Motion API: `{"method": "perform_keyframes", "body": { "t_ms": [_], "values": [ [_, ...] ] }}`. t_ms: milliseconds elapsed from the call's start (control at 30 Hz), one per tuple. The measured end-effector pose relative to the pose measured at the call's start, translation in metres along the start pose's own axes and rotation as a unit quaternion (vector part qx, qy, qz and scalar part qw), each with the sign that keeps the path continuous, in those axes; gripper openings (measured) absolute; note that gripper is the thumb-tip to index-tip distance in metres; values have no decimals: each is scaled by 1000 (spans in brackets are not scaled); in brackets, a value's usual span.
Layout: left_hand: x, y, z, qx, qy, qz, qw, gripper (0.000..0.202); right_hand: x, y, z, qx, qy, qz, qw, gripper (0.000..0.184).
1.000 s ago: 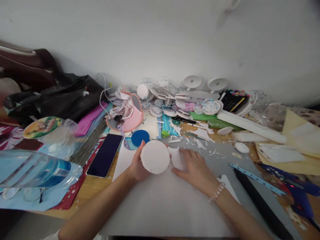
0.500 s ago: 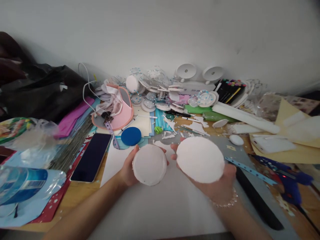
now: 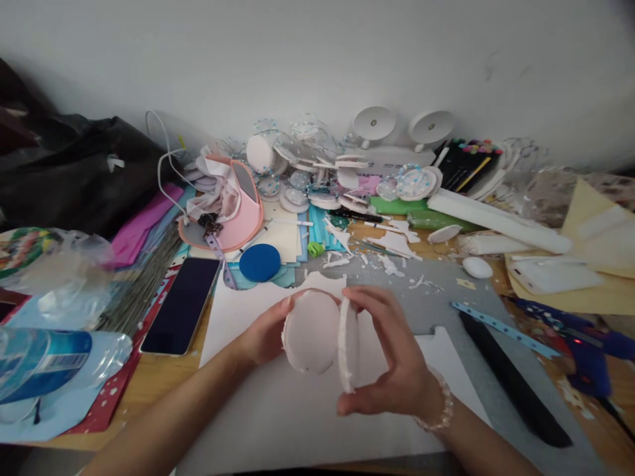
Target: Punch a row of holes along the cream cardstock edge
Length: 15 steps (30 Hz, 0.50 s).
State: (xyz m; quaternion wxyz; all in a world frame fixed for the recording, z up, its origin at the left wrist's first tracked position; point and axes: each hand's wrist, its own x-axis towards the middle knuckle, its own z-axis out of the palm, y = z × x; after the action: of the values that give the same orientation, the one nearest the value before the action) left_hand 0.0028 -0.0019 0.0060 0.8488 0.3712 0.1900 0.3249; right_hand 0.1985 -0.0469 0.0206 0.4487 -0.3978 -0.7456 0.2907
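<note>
My left hand (image 3: 270, 330) grips a white foam disc (image 3: 311, 332) whose flat face is turned toward me. Between the thumb and fingers of my right hand (image 3: 391, 350), a second white foam disc (image 3: 350, 344) stands on edge, its rim facing me. The two discs are side by side above the table; whether they touch, I cannot tell. Beneath them lies a large white foam sheet (image 3: 248, 423) with curved bites cut from its far edge. A blue round disc (image 3: 260, 262) rests just beyond my left hand.
A phone (image 3: 181, 305) and a water bottle (image 3: 59, 363) are at the left. To the right lie a black-handled tool (image 3: 516, 380), a light blue strip (image 3: 506, 329) and a blue glue gun (image 3: 585, 350). Foam scraps, a pink cap (image 3: 245, 225) and beaded white discs (image 3: 414, 182) crowd the back.
My right hand has moved left and turned its disc from face-on to edge-on, close to the left disc. My left hand has shifted slightly right with its disc.
</note>
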Motion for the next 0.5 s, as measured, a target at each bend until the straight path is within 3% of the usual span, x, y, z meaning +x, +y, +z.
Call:
{"method": "perform_keyframes", "body": {
  "t_ms": [233, 500],
  "values": [
    [0, -6, -5, 74, -4, 31, 997, 54, -1, 0, 8, -104, -27, -29, 994, 101],
    [0, -11, -9, 69, -26, 41, 996, 50, 0, -1, 12, -149, -12, -39, 988, 100]
  ]
}}
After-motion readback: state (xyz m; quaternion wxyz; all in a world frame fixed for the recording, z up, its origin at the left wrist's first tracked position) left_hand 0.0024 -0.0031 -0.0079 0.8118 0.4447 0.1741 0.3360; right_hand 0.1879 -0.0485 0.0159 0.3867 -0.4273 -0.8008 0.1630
